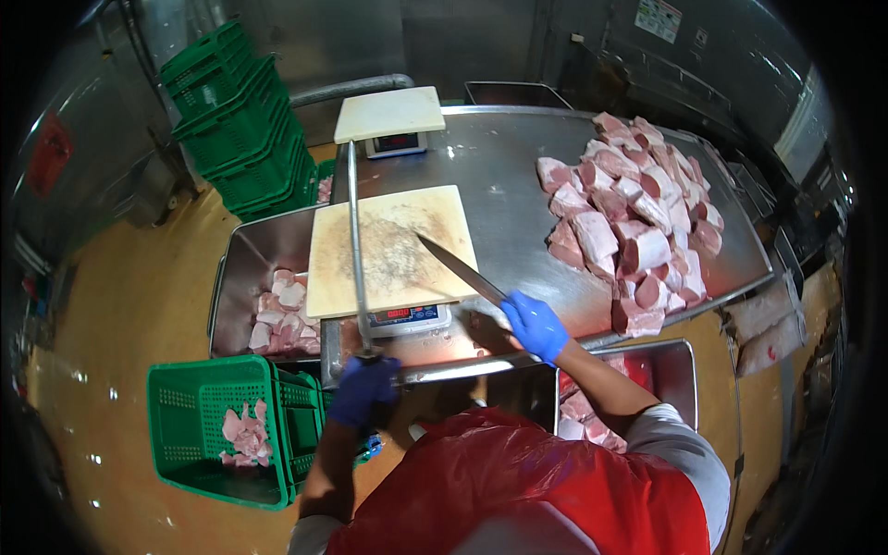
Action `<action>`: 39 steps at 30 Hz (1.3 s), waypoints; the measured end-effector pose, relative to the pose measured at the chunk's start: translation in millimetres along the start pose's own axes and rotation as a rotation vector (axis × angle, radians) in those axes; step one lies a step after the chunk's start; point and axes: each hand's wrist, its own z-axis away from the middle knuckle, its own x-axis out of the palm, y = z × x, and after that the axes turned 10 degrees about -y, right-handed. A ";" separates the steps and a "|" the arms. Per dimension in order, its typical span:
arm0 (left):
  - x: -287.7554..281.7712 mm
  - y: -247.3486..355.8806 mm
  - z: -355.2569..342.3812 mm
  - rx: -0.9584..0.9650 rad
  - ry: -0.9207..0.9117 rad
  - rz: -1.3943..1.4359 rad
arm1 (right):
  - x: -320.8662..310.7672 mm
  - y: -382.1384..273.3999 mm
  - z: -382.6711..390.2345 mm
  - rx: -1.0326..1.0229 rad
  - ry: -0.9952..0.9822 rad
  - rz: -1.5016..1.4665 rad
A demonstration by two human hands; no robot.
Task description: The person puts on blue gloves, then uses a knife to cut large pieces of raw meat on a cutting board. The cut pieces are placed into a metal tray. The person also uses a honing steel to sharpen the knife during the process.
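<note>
My left hand (363, 393), in a blue glove, is closed round the handle of a long sharpening steel (355, 240). The steel's rod points away from me, above the worn white cutting board (398, 240). In my right hand (536, 326), also blue-gloved, is a knife (467, 276). Its blade slants up and left, with the tip over the board's right part. Blade and rod are apart. Under the board's near edge sits a digital scale (405, 317). A large heap of raw meat chunks (638, 222) lies right of my knife on the steel table (504, 157).
Metal bins with meat stand left (268, 236) and near right (689, 370) of the table. A green crate (208, 370) holds trimmings at lower left. Green crates (245, 129) are stacked at far left. Another board (388, 113) rests on a second scale (396, 144).
</note>
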 end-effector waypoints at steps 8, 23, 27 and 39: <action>63.8 -11.8 5.8 -0.247 -0.355 0.056 | -34.3 -71.1 -48.1 0.019 -0.333 -0.350; 20.3 -29.0 -15.0 0.350 -0.234 -0.825 | -62.2 28.3 -90.9 0.122 0.030 -0.084; -14.8 -36.3 -2.7 0.326 0.151 -0.905 | -78.4 153.1 -57.3 0.325 0.619 0.128; 11.0 83.6 -2.0 0.662 0.605 -1.443 | -89.6 -92.4 -104.8 -0.136 0.750 -0.695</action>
